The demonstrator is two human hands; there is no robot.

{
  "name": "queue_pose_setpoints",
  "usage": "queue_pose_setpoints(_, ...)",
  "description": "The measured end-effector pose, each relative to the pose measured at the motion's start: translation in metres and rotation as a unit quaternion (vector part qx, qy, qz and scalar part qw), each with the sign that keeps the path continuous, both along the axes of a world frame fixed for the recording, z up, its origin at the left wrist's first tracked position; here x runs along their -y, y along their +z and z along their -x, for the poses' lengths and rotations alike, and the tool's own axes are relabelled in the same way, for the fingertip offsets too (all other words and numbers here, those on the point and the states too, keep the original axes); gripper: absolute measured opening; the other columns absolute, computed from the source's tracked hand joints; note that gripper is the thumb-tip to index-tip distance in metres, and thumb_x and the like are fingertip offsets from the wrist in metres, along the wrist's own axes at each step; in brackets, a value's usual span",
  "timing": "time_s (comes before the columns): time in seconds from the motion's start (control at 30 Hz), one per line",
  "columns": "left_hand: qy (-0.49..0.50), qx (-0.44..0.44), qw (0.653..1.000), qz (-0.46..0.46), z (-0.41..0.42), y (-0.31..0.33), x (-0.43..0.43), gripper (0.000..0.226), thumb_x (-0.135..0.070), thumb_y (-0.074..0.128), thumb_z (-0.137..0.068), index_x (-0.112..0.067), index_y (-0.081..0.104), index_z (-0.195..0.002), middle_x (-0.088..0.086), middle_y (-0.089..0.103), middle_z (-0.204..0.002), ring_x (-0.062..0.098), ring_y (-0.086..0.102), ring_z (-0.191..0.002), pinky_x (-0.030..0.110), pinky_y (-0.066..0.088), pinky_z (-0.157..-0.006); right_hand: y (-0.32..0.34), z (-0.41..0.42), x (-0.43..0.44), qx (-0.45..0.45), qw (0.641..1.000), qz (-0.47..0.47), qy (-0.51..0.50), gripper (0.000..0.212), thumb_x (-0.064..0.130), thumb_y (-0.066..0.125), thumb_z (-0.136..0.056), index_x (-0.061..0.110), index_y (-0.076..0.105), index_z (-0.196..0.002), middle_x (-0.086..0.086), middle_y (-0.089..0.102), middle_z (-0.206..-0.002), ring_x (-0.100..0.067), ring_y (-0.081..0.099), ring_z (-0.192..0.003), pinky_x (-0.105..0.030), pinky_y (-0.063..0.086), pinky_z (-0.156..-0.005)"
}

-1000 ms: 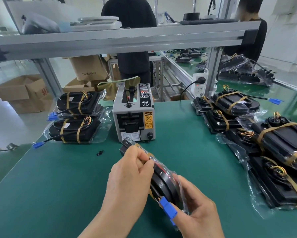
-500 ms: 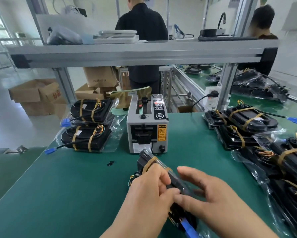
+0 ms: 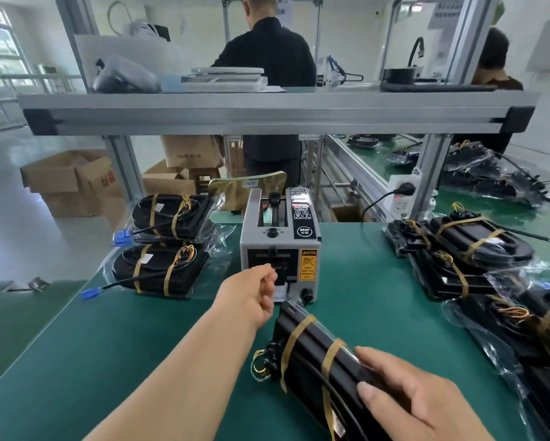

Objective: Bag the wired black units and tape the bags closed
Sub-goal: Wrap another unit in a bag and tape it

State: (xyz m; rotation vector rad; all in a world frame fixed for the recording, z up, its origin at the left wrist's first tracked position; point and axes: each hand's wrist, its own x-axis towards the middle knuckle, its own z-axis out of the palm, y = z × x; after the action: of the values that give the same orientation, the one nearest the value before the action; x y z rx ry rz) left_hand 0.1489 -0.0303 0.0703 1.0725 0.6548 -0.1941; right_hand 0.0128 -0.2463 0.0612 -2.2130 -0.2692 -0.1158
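Note:
A black unit (image 3: 311, 351) with tan bands and coloured wires at its left end lies in a clear bag on the green mat (image 3: 108, 345), near the front. My right hand (image 3: 420, 399) grips its near end, thumb on top. My left hand (image 3: 251, 294) reaches forward to the outlet slot of the grey tape dispenser (image 3: 280, 246). Its fingers are curled at the slot. No tape shows between them.
Two bagged units (image 3: 165, 246) are stacked at the left edge, blue plugs hanging out. Several more units (image 3: 470, 246), some in bags, crowd the right side. A metal shelf beam (image 3: 267, 113) spans overhead. Cardboard boxes (image 3: 73, 179) stand on the floor at the left. Two people work behind.
My left hand let go of the bagged unit and reached forward to the dispenser. The unit came down onto the mat under my right hand. The camera tilted up.

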Motion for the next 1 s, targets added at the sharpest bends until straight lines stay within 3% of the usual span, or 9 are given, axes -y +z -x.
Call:
queue_pose_setpoints(0.17,0.038,-0.002,0.999,0.03,-0.013,0.001,0.012,0.021,-0.015,0.063,-0.095,-0.01,0.06,-0.075,-0.005,0.056,-0.048,0.001,0.048,-0.03,0.008,0.028,-0.032,-0.006,0.003,0.002,-0.003,1.0,-0.019,-0.011,0.038,0.038,0.074,-0.076,0.062,0.055,-0.099,0.057,0.053,-0.088,0.032,0.05,-0.094,0.008,0.034,-0.077)
queue_pose_setpoints(0.37,0.106,0.012,0.994,0.013,-0.022,-0.005,0.022,0.006,-0.004,0.059,-0.089,-0.007,0.056,-0.093,0.0,0.049,-0.047,0.008,0.041,-0.036,0.014,0.027,-0.031,-0.005,0.004,0.002,-0.003,1.0,-0.014,-0.001,0.036,0.038,0.073,-0.079,0.053,0.061,-0.11,0.057,0.053,-0.093,0.031,0.051,-0.097,0.006,0.036,-0.081)
queue_pose_setpoints(0.5,0.113,0.041,0.993,0.009,-0.01,0.0,0.019,0.012,-0.008,0.058,-0.086,-0.015,0.051,-0.08,-0.005,0.044,-0.05,0.005,0.037,-0.035,0.016,0.025,-0.033,-0.004,0.007,0.002,0.001,1.0,-0.017,-0.011,0.037,0.039,0.074,-0.078,0.052,0.062,-0.111,0.061,0.049,-0.091,0.033,0.049,-0.094,0.007,0.035,-0.077)
queue_pose_setpoints(0.63,0.071,0.166,0.98,-0.086,0.039,0.011,0.003,0.021,-0.012,0.067,-0.083,-0.018,0.058,-0.064,-0.004,0.051,-0.054,0.006,0.04,-0.041,0.018,0.034,-0.043,-0.005,0.01,-0.001,0.013,1.0,-0.015,-0.015,0.038,0.045,0.073,-0.077,0.057,0.059,-0.11,0.063,0.045,-0.092,0.033,0.048,-0.097,0.007,0.035,-0.079)
queue_pose_setpoints(0.73,-0.031,0.244,0.945,-0.217,0.085,0.016,-0.006,0.02,-0.028,0.071,-0.074,-0.017,0.063,-0.059,0.002,0.053,-0.058,0.011,0.042,-0.048,0.023,0.039,-0.055,-0.005,0.011,-0.004,0.009,1.0,0.002,-0.01,0.034,0.05,0.07,-0.076,0.059,0.057,-0.106,0.064,0.042,-0.094,0.031,0.048,-0.099,0.008,0.034,-0.078)
queue_pose_setpoints(0.83,-0.089,0.242,0.916,-0.309,0.109,0.013,-0.009,0.029,-0.044,0.069,-0.069,-0.017,0.062,-0.06,0.004,0.05,-0.058,0.012,0.04,-0.051,0.028,0.038,-0.063,-0.006,0.014,-0.006,0.009,1.0,0.008,-0.007,0.031,0.05,0.069,-0.077,0.058,0.058,-0.106,0.057,0.052,-0.091,0.021,0.055,-0.102,0.005,0.037,-0.078)
queue_pose_setpoints(1.0,-0.093,0.221,0.911,-0.336,0.109,0.008,-0.009,0.021,-0.03,0.071,-0.083,-0.019,0.068,-0.064,-0.002,0.046,-0.056,0.011,0.035,-0.049,0.013,0.038,-0.051,-0.004,0.018,-0.01,0.021,0.999,0.037,-0.005,0.033,0.052,0.065,-0.079,0.057,0.055,-0.111,0.059,0.048,-0.079,0.028,0.051,-0.088,0.005,0.035,-0.079)
